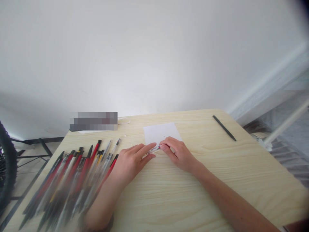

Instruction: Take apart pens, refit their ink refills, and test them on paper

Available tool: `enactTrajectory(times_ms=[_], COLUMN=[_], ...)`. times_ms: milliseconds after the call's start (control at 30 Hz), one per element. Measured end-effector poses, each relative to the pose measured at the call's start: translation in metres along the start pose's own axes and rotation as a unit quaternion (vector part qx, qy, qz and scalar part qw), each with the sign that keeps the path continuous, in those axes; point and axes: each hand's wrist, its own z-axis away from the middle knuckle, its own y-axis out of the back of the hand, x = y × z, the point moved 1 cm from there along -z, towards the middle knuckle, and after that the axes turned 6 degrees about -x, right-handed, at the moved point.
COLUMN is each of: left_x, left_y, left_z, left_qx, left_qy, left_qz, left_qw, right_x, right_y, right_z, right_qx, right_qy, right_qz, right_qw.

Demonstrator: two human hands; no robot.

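Between my two hands is a clear-barrelled pen (153, 149), held slantwise over the wooden table near a white sheet of paper (162, 131). My left hand (135, 158) is closed around the pen's lower left part, which its fingers mostly hide. The fingertips of my right hand (177, 154) pinch the other end, where a small red and dark bit shows. Left of my left arm lies a spread of pens (79, 174), red, black, clear and yellowish; the near ones are blurred.
A dark pen (224, 127) lies alone at the table's right. A pixelated object (93, 121) sits at the back left, with a white loop (124, 120) beside it. A white wall (154, 58) rises behind the table (183, 206). A bicycle wheel (7, 167) stands at far left.
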Motion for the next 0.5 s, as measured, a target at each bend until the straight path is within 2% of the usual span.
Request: enactTrajectory(times_ms=[167, 267, 400, 500], left_x=[-0.007, -0.008, -0.007, -0.005], left_y=[0.000, -0.002, -0.004, -0.006], left_z=[0.003, 0.003, 0.004, 0.004], left_qx=[0.056, 0.082, 0.078, 0.062], left_qy=[0.042, 0.040, 0.025, 0.009], left_qz=[0.028, 0.047, 0.065, 0.086], left_qw=[0.997, 0.995, 0.994, 0.994], right_x=[0.011, 0.015, 0.012, 0.008], right_y=[0.014, 0.017, 0.016, 0.015], right_z=[0.002, 0.003, 0.003, 0.002], right_qx=[0.080, 0.071, 0.001, -0.014], right_qy=[-0.078, -0.103, -0.038, 0.010], right_qz=[-0.010, -0.029, -0.011, 0.057], right_qw=[0.994, 0.992, 0.999, 0.998])
